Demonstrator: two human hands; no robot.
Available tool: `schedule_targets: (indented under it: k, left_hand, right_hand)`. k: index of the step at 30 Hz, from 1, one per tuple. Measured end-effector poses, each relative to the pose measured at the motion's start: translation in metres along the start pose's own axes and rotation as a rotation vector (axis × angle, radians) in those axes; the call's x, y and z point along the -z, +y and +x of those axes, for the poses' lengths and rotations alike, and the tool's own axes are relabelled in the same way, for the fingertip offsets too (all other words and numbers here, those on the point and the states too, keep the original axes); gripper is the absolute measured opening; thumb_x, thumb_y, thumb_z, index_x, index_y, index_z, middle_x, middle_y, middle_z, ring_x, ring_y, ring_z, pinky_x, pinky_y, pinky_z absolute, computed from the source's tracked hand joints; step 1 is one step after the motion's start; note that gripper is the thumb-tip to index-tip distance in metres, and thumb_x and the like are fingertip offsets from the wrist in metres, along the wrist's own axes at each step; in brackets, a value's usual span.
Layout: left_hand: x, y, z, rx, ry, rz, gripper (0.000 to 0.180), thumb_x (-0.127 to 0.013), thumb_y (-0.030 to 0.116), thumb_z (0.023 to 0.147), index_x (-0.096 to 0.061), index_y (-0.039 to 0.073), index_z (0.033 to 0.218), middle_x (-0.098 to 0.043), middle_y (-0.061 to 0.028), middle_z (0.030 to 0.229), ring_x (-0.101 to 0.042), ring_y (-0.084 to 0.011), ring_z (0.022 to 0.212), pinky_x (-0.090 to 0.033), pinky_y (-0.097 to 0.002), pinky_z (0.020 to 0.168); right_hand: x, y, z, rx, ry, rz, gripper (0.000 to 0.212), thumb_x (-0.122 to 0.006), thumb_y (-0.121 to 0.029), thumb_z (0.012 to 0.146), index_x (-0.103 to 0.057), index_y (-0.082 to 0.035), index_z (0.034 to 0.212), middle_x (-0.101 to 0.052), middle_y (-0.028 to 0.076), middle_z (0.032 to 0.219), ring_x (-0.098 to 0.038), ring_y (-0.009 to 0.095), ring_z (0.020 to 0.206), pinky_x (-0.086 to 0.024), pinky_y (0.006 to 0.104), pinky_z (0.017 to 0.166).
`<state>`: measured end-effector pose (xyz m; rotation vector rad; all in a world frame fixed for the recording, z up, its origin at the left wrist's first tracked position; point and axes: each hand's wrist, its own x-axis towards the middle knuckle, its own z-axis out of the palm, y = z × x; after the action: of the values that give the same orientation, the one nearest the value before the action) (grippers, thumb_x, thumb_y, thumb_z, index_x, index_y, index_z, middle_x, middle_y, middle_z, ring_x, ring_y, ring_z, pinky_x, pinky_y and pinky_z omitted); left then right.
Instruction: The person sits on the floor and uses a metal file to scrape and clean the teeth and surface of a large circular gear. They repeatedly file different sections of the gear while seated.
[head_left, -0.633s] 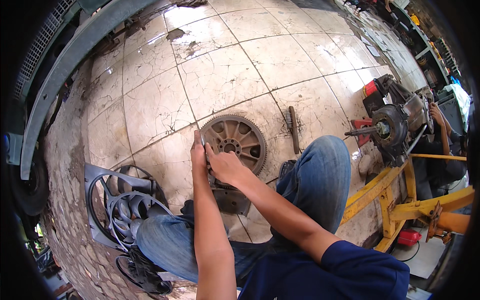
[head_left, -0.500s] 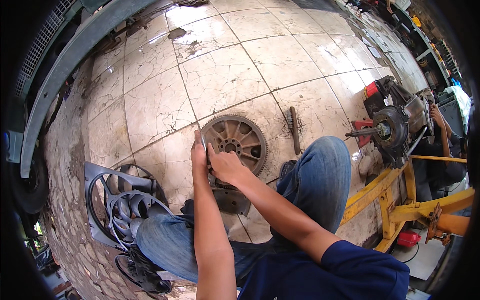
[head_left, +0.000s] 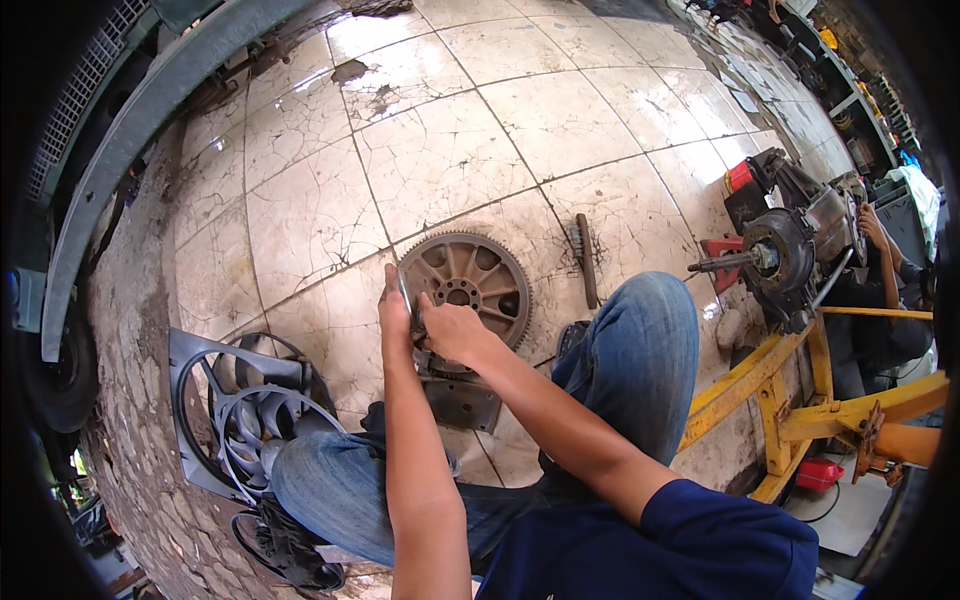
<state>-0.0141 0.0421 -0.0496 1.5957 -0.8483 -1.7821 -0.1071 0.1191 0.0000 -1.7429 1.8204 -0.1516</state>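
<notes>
My left hand (head_left: 394, 308) is raised on edge, closed round a thin metal piece (head_left: 405, 289) with a bright, slightly curved rim, seen almost edge-on. My right hand (head_left: 450, 330) bends in against the inner side of that piece, fingers curled; whatever they grip is hidden. Just beyond and under both hands a brown, rusty flywheel (head_left: 500, 297) with a toothed rim lies flat on the tiles. Nearer my legs, a dark flat metal plate (head_left: 468, 404) partly shows beneath my forearms. To the flywheel's right rests a wire brush (head_left: 586, 262) with a wooden handle.
At left, a fan shroud with its fan (head_left: 250, 420) lies beside my knee, near a long grey metal beam (head_left: 95, 170). On the right a yellow steel frame (head_left: 770, 400) stands by a gearbox-like assembly (head_left: 790, 250). Another person's hand (head_left: 872, 228) touches that assembly.
My right fingers have drawn in and curled more against the thin metal piece, which shows more of its bright rim. The floor things keep their places.
</notes>
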Motion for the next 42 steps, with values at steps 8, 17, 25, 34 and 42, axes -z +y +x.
schedule_targets:
  k: [8, 17, 25, 34, 42]
  left_hand:
    - [0.002, -0.002, 0.004, 0.001, -0.013, 0.019, 0.075, -0.044, 0.063, 0.085, -0.054, -0.003, 0.119, -0.062, -0.0123, 0.101, -0.058, -0.0218, 0.088, -0.047, -0.0333, 0.076]
    - [0.004, -0.013, 0.015, -0.034, 0.045, 0.019, 0.069, -0.042, 0.07, 0.082, -0.064, 0.006, 0.097, -0.061, -0.0028, 0.079, -0.057, -0.0154, 0.07, -0.045, -0.0304, 0.064]
    - [0.004, -0.008, 0.012, 0.018, -0.007, 0.012, 0.071, -0.042, 0.063, 0.086, -0.051, 0.0, 0.118, -0.056, -0.0124, 0.107, -0.054, -0.0228, 0.094, -0.042, -0.0327, 0.079]
    - [0.007, -0.017, 0.023, -0.093, 0.086, 0.06, 0.071, -0.04, 0.069, 0.083, -0.062, 0.004, 0.102, -0.061, -0.0042, 0.08, -0.056, -0.0154, 0.069, -0.045, -0.0293, 0.063]
    - [0.001, -0.004, 0.006, -0.008, -0.015, -0.027, 0.071, -0.041, 0.067, 0.084, -0.06, 0.003, 0.107, -0.063, -0.0053, 0.088, -0.059, -0.0162, 0.076, -0.046, -0.0298, 0.069]
  right_hand:
    - [-0.005, 0.004, 0.002, 0.026, 0.058, 0.075, 0.047, -0.067, -0.022, 0.076, -0.048, 0.005, 0.11, -0.064, 0.02, 0.079, -0.063, 0.036, 0.079, -0.05, 0.0447, 0.068]
    - [-0.006, 0.004, 0.002, 0.045, 0.058, 0.063, 0.036, -0.065, -0.02, 0.078, -0.053, 0.004, 0.102, -0.064, 0.02, 0.077, -0.063, 0.036, 0.079, -0.05, 0.0444, 0.067]
    - [0.005, 0.002, -0.001, 0.052, 0.035, 0.09, 0.042, -0.064, -0.029, 0.081, -0.054, 0.004, 0.105, -0.064, 0.021, 0.079, -0.062, 0.036, 0.081, -0.05, 0.0441, 0.069]
    - [0.002, 0.001, 0.002, 0.077, 0.049, 0.084, 0.037, -0.064, -0.028, 0.08, -0.058, 0.003, 0.098, -0.063, 0.022, 0.077, -0.062, 0.037, 0.08, -0.049, 0.0444, 0.07]
    - [0.012, -0.002, -0.002, 0.063, 0.049, 0.124, 0.033, -0.063, -0.027, 0.08, -0.061, 0.004, 0.088, -0.063, 0.023, 0.076, -0.062, 0.038, 0.078, -0.049, 0.0453, 0.07]
